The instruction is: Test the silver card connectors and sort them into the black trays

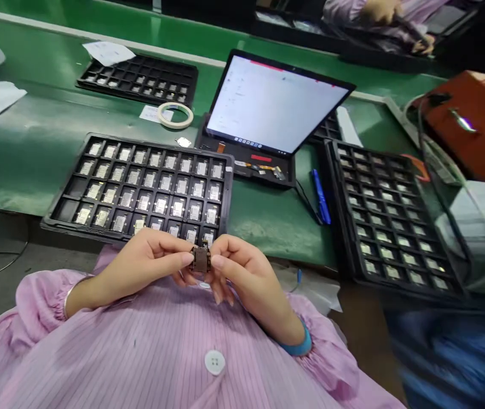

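Note:
A small dark circuit module [201,259] is pinched between both hands, just in front of my chest. My left hand [153,258] grips its left edge with thumb and fingers. On the opposite edge, my right hand [242,267] closes thumb and fingers the same way. Right behind the hands lies a black compartment tray [66,187] filled with silvery modules, one to a pocket. Two pockets at its left side hold nothing. The tray's near right edge is partly hidden by my fingers.
Behind the tray stand a laptop-like screen [279,105] and a tape roll [175,115]. A second module tray [132,76] sits at the back left under paper. To the right are a blue pen [320,196], stacked trays [391,216] and an orange box [472,125]. Another person's hands [383,10] show at the top.

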### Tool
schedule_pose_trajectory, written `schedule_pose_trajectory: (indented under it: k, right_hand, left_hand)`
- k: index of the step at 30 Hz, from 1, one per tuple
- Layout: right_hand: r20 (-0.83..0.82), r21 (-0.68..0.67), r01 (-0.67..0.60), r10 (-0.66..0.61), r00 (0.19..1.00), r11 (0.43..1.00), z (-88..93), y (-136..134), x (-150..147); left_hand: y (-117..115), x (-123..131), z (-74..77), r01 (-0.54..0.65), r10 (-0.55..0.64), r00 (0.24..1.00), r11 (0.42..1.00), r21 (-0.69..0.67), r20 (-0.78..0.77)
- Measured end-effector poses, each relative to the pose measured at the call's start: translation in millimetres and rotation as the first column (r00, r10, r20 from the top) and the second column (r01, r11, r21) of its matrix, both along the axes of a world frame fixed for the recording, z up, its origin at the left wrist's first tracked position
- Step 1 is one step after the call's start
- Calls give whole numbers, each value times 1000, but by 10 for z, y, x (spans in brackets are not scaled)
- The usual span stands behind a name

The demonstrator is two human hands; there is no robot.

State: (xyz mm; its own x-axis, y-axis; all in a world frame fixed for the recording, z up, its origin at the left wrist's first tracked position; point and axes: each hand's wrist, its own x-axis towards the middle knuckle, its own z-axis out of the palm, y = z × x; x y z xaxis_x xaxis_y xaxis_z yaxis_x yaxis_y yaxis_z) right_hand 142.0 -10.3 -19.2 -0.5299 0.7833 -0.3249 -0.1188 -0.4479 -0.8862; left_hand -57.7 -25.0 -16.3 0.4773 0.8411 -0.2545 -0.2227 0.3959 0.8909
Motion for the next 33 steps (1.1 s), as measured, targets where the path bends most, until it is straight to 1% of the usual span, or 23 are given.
schedule_pose_trajectory:
  k: [7, 14, 22, 28, 33]
  right_hand:
    - [50, 91, 24, -29, 998, 996, 62, -60, 29]
    - [72, 134, 31, -41, 997, 990, 62, -55, 31]
    - [148, 187, 39, -68, 987, 981, 61, -56, 31]
    - [174, 208, 34, -72, 982, 977, 45, -56, 33]
    - [198, 219, 27, -72, 977, 975, 36, -61, 36]
  left_hand:
    - [-28, 19, 14, 61, -60, 997, 998, -25, 50]
    - [-19, 25, -1, 62, -59, 996, 997, -43, 63]
    - [-13, 39, -9, 26, -26, 999, 1000, -3, 23]
    - [-18, 30, -44, 29, -27, 999, 998, -46, 40]
    - [-6, 26, -59, 33, -31, 999, 997, -65, 25]
